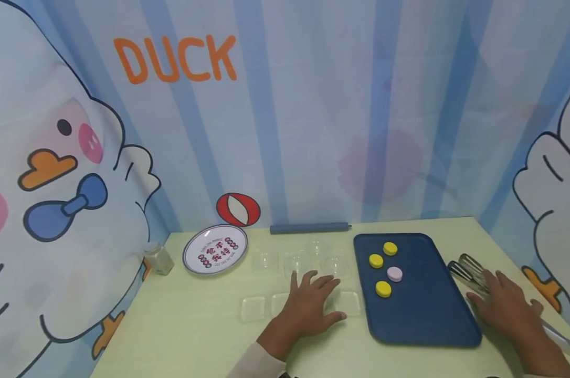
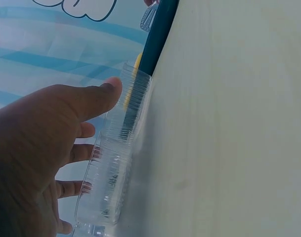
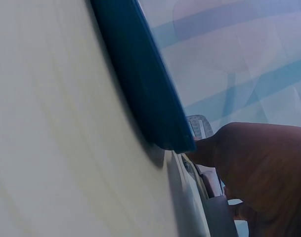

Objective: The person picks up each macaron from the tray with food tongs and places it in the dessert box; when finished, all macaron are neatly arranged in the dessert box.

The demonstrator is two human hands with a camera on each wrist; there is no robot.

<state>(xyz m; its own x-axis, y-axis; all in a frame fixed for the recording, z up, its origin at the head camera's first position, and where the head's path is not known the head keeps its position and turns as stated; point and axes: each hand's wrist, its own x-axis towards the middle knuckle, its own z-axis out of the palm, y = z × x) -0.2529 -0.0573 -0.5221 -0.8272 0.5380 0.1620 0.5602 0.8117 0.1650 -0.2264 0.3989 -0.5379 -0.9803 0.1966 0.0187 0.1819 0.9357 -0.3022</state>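
My left hand [image 1: 308, 304], fingers spread, hovers over clear plastic pieces in the head view. Square flat ones [image 1: 253, 308] lie in a front row, some partly hidden by the hand; domed ones [image 1: 265, 260] stand behind. In the left wrist view the thumb overlaps a ribbed clear plastic piece [image 2: 103, 182], and the fingertips show just behind it. At the tray's right side, my right hand [image 1: 509, 310] grips metal tongs [image 1: 556, 336] with slotted heads, thumb on one side and fingers over the other. In the right wrist view the tray corner hides the thumb tip.
A dark blue tray [image 1: 422, 315] holds several yellow discs [image 1: 383, 289] and a pink one [image 1: 394, 274]. At the back stand a printed plate [image 1: 215, 249] and a grey rolling pin [image 1: 310, 228]. A small jar [image 1: 159, 258] sits at the left edge, before a duck-print curtain [image 1: 313, 105].
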